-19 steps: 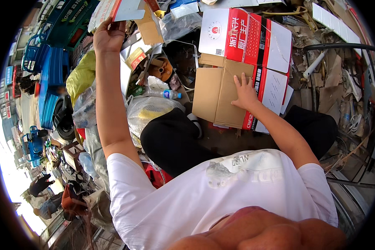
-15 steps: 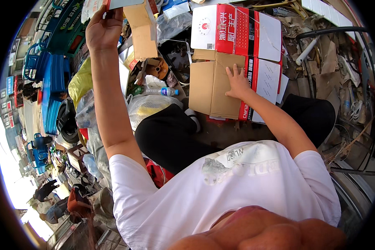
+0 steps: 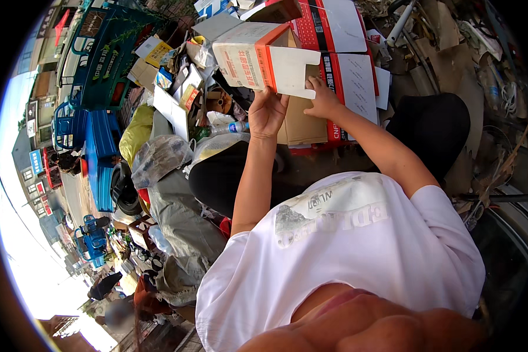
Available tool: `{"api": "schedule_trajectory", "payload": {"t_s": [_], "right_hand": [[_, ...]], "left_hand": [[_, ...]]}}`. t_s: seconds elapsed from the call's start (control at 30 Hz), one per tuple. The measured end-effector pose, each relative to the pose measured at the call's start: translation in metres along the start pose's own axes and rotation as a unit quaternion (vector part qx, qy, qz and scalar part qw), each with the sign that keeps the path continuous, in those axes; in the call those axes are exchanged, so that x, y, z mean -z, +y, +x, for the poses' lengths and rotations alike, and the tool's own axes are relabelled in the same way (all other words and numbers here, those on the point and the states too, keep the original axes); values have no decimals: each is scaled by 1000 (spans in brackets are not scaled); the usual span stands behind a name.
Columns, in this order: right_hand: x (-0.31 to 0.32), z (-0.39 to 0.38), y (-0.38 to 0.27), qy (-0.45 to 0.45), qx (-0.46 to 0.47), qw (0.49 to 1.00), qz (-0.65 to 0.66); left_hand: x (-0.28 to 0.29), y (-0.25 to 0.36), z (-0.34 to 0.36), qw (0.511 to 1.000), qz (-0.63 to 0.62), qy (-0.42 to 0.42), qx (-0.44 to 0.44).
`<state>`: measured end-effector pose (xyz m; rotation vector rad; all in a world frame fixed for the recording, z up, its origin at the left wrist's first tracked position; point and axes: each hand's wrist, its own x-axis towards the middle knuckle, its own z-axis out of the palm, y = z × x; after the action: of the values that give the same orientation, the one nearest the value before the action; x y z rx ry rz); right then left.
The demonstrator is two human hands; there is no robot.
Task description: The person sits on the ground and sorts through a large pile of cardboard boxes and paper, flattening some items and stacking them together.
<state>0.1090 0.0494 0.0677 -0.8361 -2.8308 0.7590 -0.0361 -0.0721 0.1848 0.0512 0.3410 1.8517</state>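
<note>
My left hand (image 3: 268, 114) is raised in the middle, its fingers closed on a white and red cardboard box (image 3: 239, 61) with open flaps. My right hand (image 3: 321, 98) is at the right side of that box, fingers apart, fingertips by its white flap; whether they touch it is unclear. Beneath the right hand lies a larger flattened red, white and brown carton (image 3: 359, 88), partly hidden by the held box. A clear plastic bottle (image 3: 232, 128) lies among scraps left of my left wrist.
Mixed scrap (image 3: 176, 105) and plastic bags (image 3: 155, 164) pile up on the left, with blue and green cargo carts (image 3: 102, 158) beyond. Cardboard scraps, cable and a white tube (image 3: 396, 32) lie at the right. A person in dark clothing (image 3: 105, 284) is far down at the left.
My left hand has swung right, bringing the held box from the upper left over the flattened carton. My right hand has shifted up and left in the picture.
</note>
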Motion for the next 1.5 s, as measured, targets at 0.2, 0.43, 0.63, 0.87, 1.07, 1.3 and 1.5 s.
{"api": "schedule_trajectory", "payload": {"t_s": [0.2,0.43,0.63,0.87,1.07,1.3,1.5], "right_hand": [[9,-14,6,7,146,981,-126],[-26,-39,45,113,-92,880,452],[23,0,66,15,-313,582,750],[80,56,20,-69,-329,593,732],[88,78,10,-143,-243,540,793],[155,110,13,71,9,713,698],[130,143,102,263,-79,910,310]], "left_hand": [[55,-56,-62,928,115,354,31],[74,-90,-86,913,112,393,-6],[73,-97,-106,894,141,425,5],[82,-84,-138,876,171,449,29],[70,-91,-135,883,209,420,12],[71,-90,-129,870,215,443,1],[58,-118,-92,907,177,362,123]]}}
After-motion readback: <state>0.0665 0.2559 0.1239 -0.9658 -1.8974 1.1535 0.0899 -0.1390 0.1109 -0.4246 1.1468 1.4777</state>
